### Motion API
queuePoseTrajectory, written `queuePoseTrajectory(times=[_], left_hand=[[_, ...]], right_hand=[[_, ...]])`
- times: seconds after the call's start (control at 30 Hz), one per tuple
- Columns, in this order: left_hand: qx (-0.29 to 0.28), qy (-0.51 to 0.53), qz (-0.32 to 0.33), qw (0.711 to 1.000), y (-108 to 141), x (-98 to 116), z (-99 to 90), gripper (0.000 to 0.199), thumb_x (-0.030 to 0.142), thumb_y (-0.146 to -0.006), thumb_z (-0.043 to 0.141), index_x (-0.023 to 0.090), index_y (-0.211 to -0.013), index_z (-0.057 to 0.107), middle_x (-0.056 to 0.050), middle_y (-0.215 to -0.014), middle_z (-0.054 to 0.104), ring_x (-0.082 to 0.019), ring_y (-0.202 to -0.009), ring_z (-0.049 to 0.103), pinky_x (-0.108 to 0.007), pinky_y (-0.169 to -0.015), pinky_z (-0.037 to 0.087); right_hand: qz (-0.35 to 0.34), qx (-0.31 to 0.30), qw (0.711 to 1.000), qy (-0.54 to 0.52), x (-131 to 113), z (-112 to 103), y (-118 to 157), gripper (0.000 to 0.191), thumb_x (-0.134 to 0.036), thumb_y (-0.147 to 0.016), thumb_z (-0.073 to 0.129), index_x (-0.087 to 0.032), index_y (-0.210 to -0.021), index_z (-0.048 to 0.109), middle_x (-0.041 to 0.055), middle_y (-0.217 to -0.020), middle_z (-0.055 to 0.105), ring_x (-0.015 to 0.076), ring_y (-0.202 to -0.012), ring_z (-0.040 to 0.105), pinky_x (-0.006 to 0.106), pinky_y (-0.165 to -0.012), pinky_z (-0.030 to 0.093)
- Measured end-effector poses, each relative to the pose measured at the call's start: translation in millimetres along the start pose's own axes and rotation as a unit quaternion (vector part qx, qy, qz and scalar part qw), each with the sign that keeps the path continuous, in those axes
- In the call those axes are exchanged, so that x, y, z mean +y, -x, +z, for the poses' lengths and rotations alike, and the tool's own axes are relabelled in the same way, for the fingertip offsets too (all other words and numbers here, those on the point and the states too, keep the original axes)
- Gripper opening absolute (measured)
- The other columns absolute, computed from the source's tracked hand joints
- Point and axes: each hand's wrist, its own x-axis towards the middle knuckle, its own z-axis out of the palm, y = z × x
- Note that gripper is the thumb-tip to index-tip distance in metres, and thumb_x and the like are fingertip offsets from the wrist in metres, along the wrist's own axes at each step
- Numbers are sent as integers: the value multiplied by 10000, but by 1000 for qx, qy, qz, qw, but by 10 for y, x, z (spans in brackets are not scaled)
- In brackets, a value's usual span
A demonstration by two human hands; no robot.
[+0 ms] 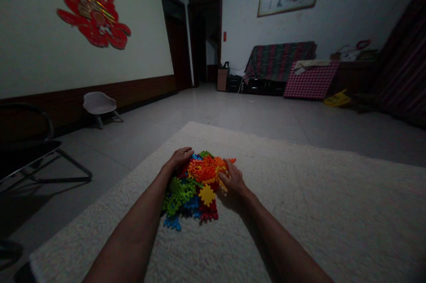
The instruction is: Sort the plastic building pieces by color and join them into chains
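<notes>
A heap of plastic interlocking building pieces lies on a pale fleecy mat [299, 198]. Orange pieces [204, 168] are on top, green pieces [181, 193] at the near left, a yellow piece [207, 195] in front, with blue pieces [172, 222] and red pieces [209, 212] along the near edge. My left hand [181, 158] rests against the heap's far left side, fingers stretched out, tips partly hidden. On the right side my right hand [233, 178] touches orange and yellow pieces, its thumb and fingers apart. Neither hand visibly lifts a piece.
A black metal-framed chair [43, 159] and a small pale chair [99, 103] stand to the left of the mat. By the far wall are a cloth-draped piece of furniture [279, 61], a checked cloth [311, 80] and a yellow object [337, 98] on the floor.
</notes>
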Motion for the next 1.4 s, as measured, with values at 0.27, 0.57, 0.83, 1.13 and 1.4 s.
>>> queuePoseTrajectory(times=[0.27, 0.57, 0.83, 1.13, 1.4], left_hand=[[-81, 135, -3, 988, 85, -31, 68, 604, 602, -710, 569, 163, -1091, 730, -85, -1205, 712, -287, -1148, 626, -364, -991, 479], [-52, 173, -36, 983, 161, -190, -28, 564, 597, -685, 576, 147, -981, 745, -73, -1037, 753, -262, -969, 663, -335, -826, 530], [-52, 136, -10, 989, 307, -234, -171, 443, 491, -746, 503, 166, -934, 737, -50, -910, 754, -241, -883, 675, -336, -797, 537], [69, 110, -88, 988, 169, -392, -94, 483, 476, -804, 482, 171, -1109, 699, -91, -1060, 744, -246, -970, 677, -371, -888, 524], [-50, 187, -30, 981, 255, -204, -61, 587, 606, -692, 638, 163, -1068, 727, -73, -1050, 750, -279, -1030, 662, -361, -905, 527]], right_hand=[[14, -59, 997, -51, -216, 119, -293, 564, -443, -898, 490, -197, -1405, 466, 139, -1408, 534, 302, -1314, 458, 520, -1110, 298], [-17, -52, 992, -111, -331, 363, -663, 417, -407, -955, 406, -238, -1306, 554, 76, -1329, 606, 233, -1222, 539, 416, -1058, 385], [11, -37, 997, -63, -419, 480, -873, 353, -377, -973, 371, -220, -1211, 580, 94, -1258, 624, 221, -1177, 545, 407, -1038, 381], [-5, -28, 998, -54, -361, 309, -531, 474, -488, -937, 433, -248, -1334, 532, 90, -1391, 562, 299, -1297, 486, 509, -1077, 352], [-40, -50, 996, -67, -388, 457, -497, 543, -450, -904, 488, -211, -1392, 477, 128, -1436, 504, 308, -1312, 455, 503, -1090, 356]])
